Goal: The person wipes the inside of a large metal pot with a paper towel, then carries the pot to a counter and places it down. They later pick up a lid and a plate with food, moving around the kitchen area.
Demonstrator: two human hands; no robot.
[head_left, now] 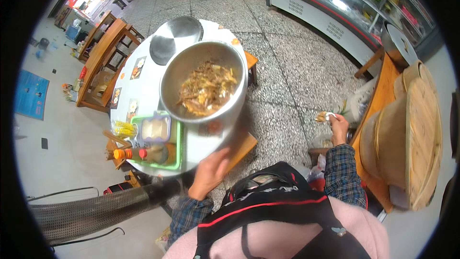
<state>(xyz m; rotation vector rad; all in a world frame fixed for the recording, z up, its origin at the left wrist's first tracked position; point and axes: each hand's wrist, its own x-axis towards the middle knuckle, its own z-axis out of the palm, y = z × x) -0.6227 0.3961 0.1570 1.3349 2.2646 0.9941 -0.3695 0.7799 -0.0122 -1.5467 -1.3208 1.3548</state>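
Observation:
A small tan bundle with a white part (322, 116) sticks out from the fingers of my right hand (339, 128), which is closed on it; its exact kind I cannot make out. That hand is over the floor, right of the round table. By the near edge of the round table (194, 146), my left hand (212, 170) is slightly blurred, fingers stretched out and nothing visible in it. Beyond it on the table stands a large steel pot (165, 84) holding cooked brown and yellow food (211, 88). A green tray (178, 144) nearby carries bottles (143, 154) and a lidded container (155, 127).
Bamboo steamers (390, 139) stand on a wooden bench (385, 84) at my right. Behind the pot lies a round metal lid (176, 40). A wooden stool (242, 151) is partly under the table. A glass display fridge (321, 14) stands far right, and a perforated duct (96, 213) lies lower left.

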